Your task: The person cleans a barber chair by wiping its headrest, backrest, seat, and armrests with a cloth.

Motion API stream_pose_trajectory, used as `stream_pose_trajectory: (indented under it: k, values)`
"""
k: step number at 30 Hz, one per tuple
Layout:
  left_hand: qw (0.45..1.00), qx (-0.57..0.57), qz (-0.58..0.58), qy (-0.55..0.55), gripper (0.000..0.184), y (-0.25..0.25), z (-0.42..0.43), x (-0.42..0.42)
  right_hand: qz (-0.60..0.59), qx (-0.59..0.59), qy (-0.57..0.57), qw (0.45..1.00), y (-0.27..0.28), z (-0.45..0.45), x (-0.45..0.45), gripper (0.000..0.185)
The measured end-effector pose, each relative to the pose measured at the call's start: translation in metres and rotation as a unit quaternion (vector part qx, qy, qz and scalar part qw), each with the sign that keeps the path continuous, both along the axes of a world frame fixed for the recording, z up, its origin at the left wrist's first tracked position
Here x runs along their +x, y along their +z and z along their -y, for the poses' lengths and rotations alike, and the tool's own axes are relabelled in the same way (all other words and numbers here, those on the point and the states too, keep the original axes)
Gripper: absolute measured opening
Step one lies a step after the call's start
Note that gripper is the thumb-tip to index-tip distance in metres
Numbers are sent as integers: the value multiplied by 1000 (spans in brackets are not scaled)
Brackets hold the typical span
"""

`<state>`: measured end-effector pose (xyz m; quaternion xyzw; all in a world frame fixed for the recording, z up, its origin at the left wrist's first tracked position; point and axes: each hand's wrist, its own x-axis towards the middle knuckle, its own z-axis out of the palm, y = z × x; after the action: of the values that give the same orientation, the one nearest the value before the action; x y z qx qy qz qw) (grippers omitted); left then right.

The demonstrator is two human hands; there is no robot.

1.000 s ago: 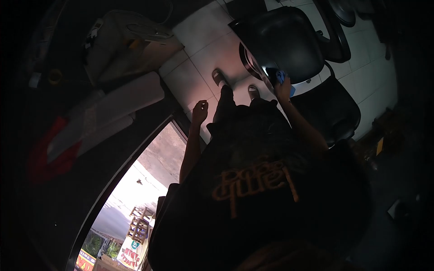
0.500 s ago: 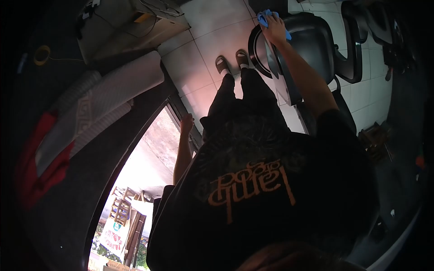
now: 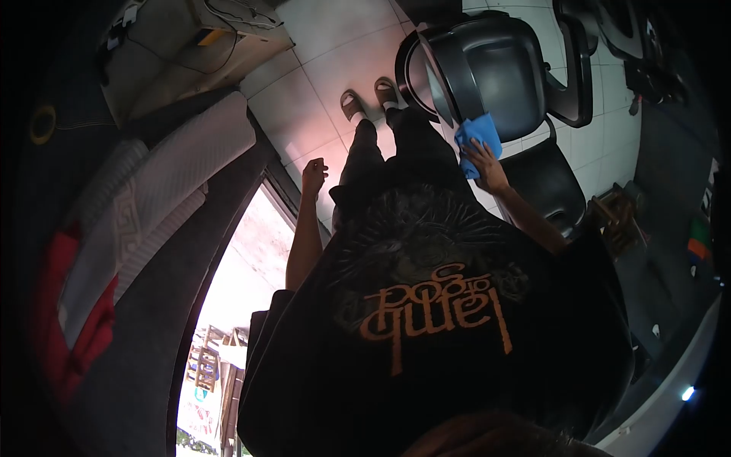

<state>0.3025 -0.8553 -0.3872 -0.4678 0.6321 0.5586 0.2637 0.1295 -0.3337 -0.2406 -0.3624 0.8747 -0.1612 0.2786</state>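
My right hand (image 3: 487, 169) lies over a folded blue cloth (image 3: 481, 131), fingers spread on it. The cloth is pressed against the near end of the black armrest panel of a padded salon-style chair (image 3: 506, 72). That chair has a round black base (image 3: 411, 72) with a shiny rim. My left hand (image 3: 314, 175) hangs at my side near the door frame, its fingers loosely curled, with nothing visible in them.
Another black seat (image 3: 544, 183) stands close to my right arm, with a wooden rack (image 3: 615, 209) beyond it. A pale cabinet (image 3: 198, 61) with cables is at upper left. Striped fabric (image 3: 183, 160) hangs at left beside a bright doorway (image 3: 251, 251).
My right hand has drawn the blue cloth back from the chair panel's far end to its near end, towards my body. My left hand stays low at my side, and the view has shifted slightly.
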Motion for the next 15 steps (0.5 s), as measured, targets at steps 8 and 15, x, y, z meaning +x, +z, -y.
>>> stream_pose_trajectory:
  k: [8,15]
  values:
    - [972,-57,-209,-86,38,44,8,-135,52,81,-401,911,26,4,53,22]
    - [804,276,-451,-273,23,394,-73,-273,-70,-147,-482,861,-9,43,-19,37]
